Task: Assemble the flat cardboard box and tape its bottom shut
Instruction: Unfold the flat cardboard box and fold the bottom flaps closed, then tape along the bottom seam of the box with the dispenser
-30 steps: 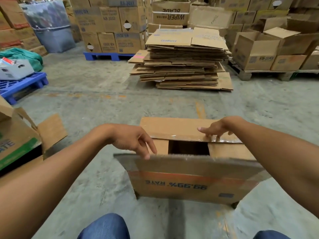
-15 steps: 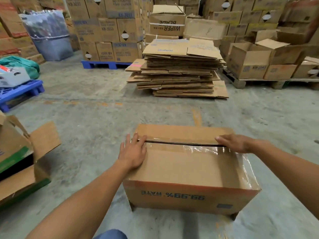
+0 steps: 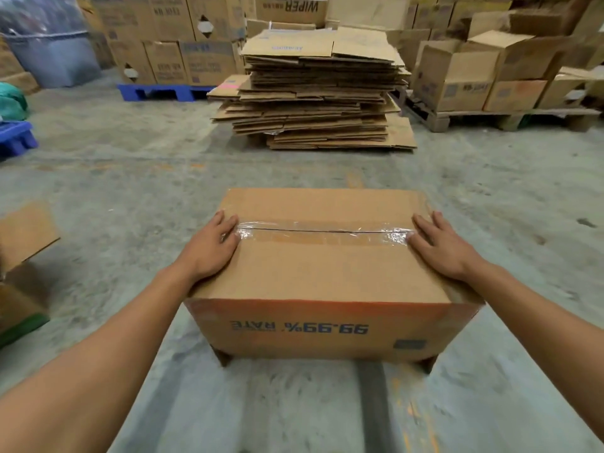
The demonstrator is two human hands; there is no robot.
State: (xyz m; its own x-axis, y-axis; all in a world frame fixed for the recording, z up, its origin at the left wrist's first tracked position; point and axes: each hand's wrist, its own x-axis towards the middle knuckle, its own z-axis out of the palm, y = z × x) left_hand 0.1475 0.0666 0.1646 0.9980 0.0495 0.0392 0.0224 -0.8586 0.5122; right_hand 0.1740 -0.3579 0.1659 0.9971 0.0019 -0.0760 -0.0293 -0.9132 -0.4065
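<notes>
Pressing down on the cardboard box [image 3: 327, 273] with both hands, flaps folded shut on the upward face. Left hand [image 3: 209, 248] lies flat at the left end of the centre seam, fingers [image 3: 225, 223] straight and spread, gripping nothing. Right hand [image 3: 441, 246] mirrors it at the right end, fingers extended, palm on the cardboard, nothing held. Clear tape [image 3: 323, 235] runs along the seam between the two hands; it looks wrinkled at both ends, though glare makes it hard to tell how well it is stuck. Box sits on the concrete floor [image 3: 130, 197], print on the near side reads upside down ("99.99% RATE"), lower flaps poke out at the bottom corners. Beyond it, a stack of flattened cartons [image 3: 313, 93] on the floor. Blue pallet [image 3: 163, 91] with stacked boxes at far left, wooden pallet [image 3: 503, 117] with open boxes at far right. Another open box [image 3: 23, 263] at the left edge of view.
</notes>
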